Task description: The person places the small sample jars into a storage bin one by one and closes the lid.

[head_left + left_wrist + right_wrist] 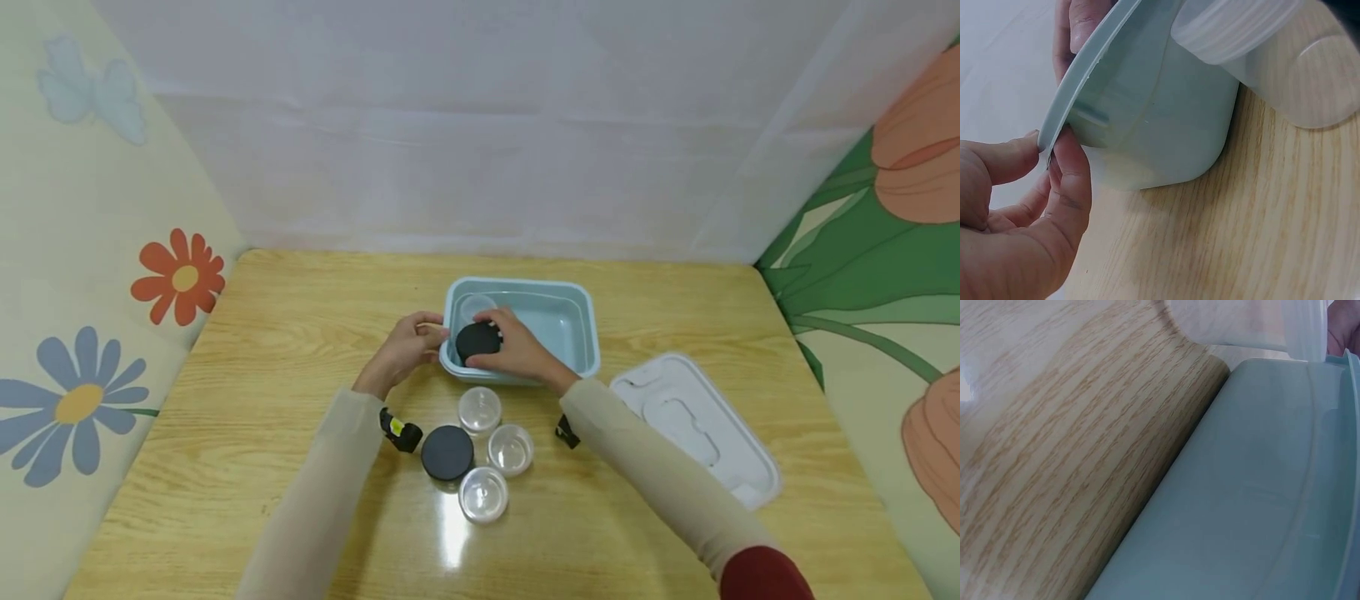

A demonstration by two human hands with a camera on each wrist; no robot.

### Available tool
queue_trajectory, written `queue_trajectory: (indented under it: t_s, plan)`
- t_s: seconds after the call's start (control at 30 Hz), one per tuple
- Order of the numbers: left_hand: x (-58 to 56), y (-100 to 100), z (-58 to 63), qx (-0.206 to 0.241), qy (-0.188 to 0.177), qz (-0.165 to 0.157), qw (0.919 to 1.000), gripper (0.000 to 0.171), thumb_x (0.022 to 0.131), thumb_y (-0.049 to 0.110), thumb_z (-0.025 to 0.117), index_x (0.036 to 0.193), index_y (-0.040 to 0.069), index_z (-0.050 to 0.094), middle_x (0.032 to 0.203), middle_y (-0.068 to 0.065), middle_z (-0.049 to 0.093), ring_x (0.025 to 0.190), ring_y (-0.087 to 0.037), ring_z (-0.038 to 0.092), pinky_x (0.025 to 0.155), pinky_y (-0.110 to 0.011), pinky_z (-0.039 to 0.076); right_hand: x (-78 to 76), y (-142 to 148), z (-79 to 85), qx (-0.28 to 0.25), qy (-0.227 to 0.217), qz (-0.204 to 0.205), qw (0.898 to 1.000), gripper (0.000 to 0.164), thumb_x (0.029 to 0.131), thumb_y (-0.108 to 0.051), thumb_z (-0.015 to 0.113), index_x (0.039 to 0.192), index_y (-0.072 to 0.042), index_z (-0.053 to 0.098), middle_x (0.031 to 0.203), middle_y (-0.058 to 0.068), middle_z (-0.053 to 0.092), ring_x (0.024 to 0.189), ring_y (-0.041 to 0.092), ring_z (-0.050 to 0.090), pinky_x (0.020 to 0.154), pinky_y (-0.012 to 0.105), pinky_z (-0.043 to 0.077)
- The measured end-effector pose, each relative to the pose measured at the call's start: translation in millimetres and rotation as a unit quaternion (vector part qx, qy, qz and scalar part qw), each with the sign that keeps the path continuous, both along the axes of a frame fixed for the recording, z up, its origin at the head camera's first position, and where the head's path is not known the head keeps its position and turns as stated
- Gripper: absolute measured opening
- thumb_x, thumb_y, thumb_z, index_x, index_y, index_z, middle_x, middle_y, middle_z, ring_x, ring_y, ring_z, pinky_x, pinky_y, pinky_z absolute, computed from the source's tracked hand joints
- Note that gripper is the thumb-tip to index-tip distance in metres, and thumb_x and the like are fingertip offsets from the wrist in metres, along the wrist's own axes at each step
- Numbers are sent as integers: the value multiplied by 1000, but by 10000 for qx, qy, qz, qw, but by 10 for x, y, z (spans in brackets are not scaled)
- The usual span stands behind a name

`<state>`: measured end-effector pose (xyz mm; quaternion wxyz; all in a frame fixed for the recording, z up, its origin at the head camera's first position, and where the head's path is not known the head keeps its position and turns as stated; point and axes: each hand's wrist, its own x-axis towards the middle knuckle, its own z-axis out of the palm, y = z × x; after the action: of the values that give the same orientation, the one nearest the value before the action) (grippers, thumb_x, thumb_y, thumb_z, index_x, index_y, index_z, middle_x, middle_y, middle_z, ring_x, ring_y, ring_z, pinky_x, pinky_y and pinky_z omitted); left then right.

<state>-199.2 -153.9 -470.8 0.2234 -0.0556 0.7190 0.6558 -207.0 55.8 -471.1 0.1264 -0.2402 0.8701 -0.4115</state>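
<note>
A light blue plastic bin (558, 321) stands on the table. My left hand (405, 350) pinches its left rim; in the left wrist view the thumb and a finger of that hand (1029, 219) meet on the rim. My right hand (521, 350) reaches into the bin's left part and grips a round black-topped jar (477, 342). What lies below that black top is hidden. Behind it, a clear round container (477, 307) sits inside the bin. The right wrist view shows the bin's outer wall (1229, 500), but the right hand's grip is out of that view.
In front of the bin stand several clear round containers (480, 409), close together, and another black-topped jar (447, 454). A white lid (705, 433) lies at an angle on the right, near the right forearm. A white wall rises behind the table (315, 287).
</note>
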Motion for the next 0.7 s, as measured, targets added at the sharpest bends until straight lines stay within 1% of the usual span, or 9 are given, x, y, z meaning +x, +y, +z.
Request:
queue_trajectory:
  t_s: [0.13,0.27,0.4,0.53,0.7]
  plan:
    - [16,4,4,45,37,17,10000,41,99,9,50,136,-3,39,103,-6,54,81,-9,56,70,-21,51,8,10,11,-23,-84,39,10000,68,79,-26,78,135,-4,47,132,15,45,117,29,48,99,43,43]
    - [17,9,7,87,27,23,10000,41,99,8,49,136,-3,39,100,-5,54,80,-8,56,68,-20,51,7,16,17,-24,-119,-14,9999,67,79,-26,79,134,-4,48,132,14,46,120,29,49,101,42,44]
    - [14,7,20,46,34,45,10000,41,99,8,49,137,-3,39,98,-4,55,79,-8,56,69,-21,51,6,11,27,-203,-225,-152,9994,61,79,-24,78,130,-4,51,128,13,49,119,29,53,99,40,47]
    - [9,0,16,16,12,76,10000,40,99,8,49,136,-3,39,98,-4,55,78,-9,56,69,-21,50,11,0,33,-364,-334,-168,9986,57,80,-22,77,128,-2,52,125,14,50,117,29,54,97,39,49]
    - [7,16,3,58,-5,113,9999,39,98,7,50,135,-3,40,94,-3,54,77,-9,56,66,-20,50,23,8,27,-399,-263,-164,9987,56,80,-20,77,127,-1,53,123,15,51,116,28,53,100,39,47]
